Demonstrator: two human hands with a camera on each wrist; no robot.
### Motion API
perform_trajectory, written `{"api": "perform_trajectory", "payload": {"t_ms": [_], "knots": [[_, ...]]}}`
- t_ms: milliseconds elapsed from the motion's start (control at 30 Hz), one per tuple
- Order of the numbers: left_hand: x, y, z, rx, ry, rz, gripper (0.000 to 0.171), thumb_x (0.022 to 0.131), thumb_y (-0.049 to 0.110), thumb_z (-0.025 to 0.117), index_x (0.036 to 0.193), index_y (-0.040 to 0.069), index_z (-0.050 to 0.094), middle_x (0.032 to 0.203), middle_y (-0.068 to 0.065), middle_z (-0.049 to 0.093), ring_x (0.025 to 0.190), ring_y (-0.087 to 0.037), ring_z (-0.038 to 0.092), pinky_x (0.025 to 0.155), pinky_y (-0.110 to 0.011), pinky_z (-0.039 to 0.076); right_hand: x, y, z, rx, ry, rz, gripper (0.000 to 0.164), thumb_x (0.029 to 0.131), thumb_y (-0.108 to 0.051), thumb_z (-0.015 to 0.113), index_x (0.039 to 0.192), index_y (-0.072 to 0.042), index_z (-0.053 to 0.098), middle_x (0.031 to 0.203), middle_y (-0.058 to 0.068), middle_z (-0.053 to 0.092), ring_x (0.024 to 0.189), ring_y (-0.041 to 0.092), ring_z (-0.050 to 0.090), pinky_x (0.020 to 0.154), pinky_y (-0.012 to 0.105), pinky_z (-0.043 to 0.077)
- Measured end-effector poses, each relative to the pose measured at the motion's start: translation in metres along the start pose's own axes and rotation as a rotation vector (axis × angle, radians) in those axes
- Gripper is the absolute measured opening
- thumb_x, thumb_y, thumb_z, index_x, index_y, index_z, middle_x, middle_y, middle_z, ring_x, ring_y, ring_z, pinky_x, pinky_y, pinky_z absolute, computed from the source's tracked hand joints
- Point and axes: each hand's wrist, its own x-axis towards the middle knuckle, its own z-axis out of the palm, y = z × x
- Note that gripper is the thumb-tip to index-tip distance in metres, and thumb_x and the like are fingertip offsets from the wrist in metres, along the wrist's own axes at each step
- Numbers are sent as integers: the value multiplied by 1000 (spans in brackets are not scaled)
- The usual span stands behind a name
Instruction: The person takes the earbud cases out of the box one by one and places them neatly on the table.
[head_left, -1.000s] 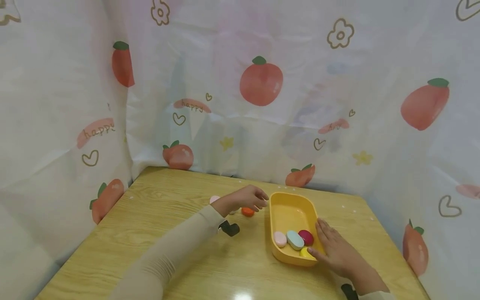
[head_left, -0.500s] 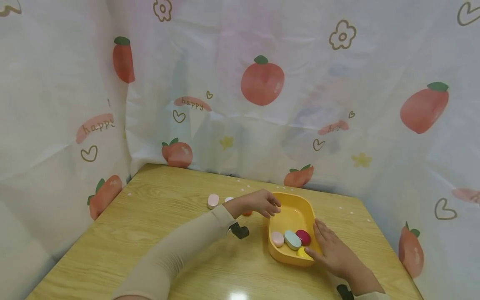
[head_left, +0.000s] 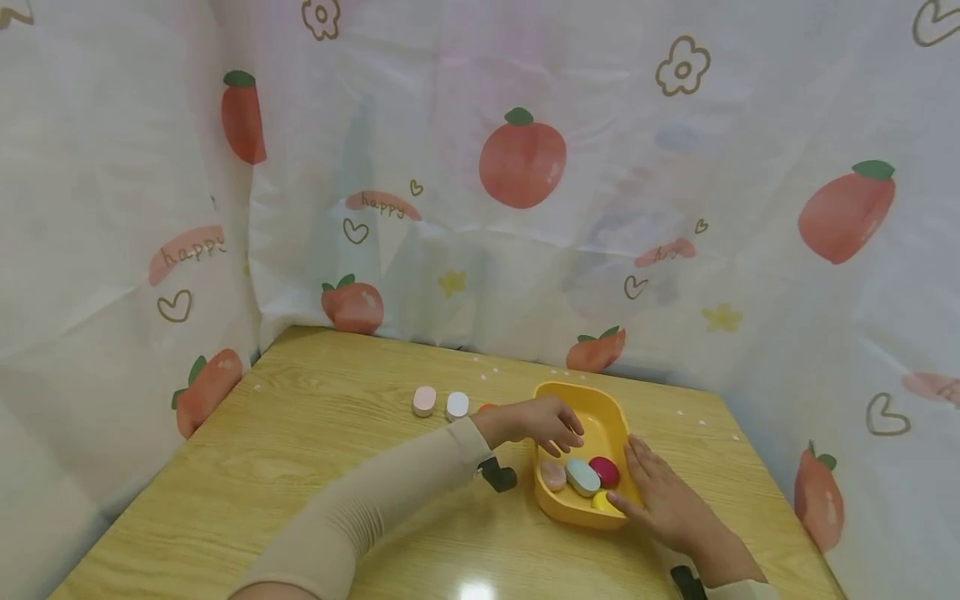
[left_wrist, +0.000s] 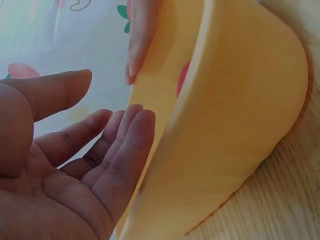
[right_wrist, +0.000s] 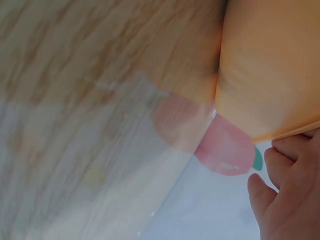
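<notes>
A yellow tray stands on the table. In its near end lie several smooth rounded pieces: a pale pink piece, a light blue oval piece, a dark red piece and a yellow piece. My left hand hovers over the tray's left rim, fingers loosely bent; the left wrist view shows nothing between them. My right hand rests along the tray's right rim with straight fingers, its thumb near the yellow piece. Fingers lie at the rim in the right wrist view.
Left of the tray, a pale pink block, a white block and an orange piece, partly hidden by the left forearm, lie on the wooden table. A fruit-printed white curtain borders the table's back and sides.
My left hand has moved right and nearer, from beside the orange piece to over the tray. The pink and white blocks have come into fuller view. My right hand stays at the tray.
</notes>
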Motion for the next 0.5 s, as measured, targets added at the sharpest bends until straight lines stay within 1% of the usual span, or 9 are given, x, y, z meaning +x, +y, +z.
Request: {"api": "perform_trajectory", "payload": {"t_ms": [67, 167, 233, 400, 500], "knots": [[1, 0, 4, 13, 6, -8, 21, 90, 8, 71, 108, -1, 67, 92, -2, 69, 82, -19, 67, 66, -31, 58, 0, -1, -1, 7, -5, 4, 85, 96, -54, 52, 148, 9, 28, 157, 22, 19, 143, 39, 17, 110, 19, -9], [3, 2, 8, 49, 15, -11, 25, 90, 9, 71, 112, -3, 66, 92, -2, 69, 85, -18, 67, 67, -30, 58, 1, -2, -2, 7, -9, 9, 85, 96, -54, 52, 148, 9, 28, 158, 21, 18, 144, 38, 16, 117, 32, 1], [4, 3, 12, 81, 21, -17, 27, 90, 11, 71, 113, -3, 66, 92, -1, 69, 86, -16, 66, 68, -29, 58, 1, -2, -2, 6, -10, 8, 85, 96, -53, 52, 148, 9, 27, 158, 21, 18, 144, 38, 15, 118, 36, 5], [8, 8, 21, 161, 39, -54, 29, 89, 13, 73, 114, -1, 68, 96, 0, 68, 86, -13, 65, 68, -28, 58, 1, 0, -1, 6, -12, 5, 85, 97, -55, 50, 148, 9, 27, 158, 21, 18, 144, 37, 15, 116, 28, -2], [10, 11, 27, 217, 42, -64, 32, 88, 14, 74, 115, -1, 68, 100, 0, 67, 83, -13, 65, 67, -27, 57, 0, 0, 0, 12, -12, 8, 86, 96, -56, 49, 148, 9, 27, 157, 22, 18, 144, 37, 15, 115, 28, -2]]}}
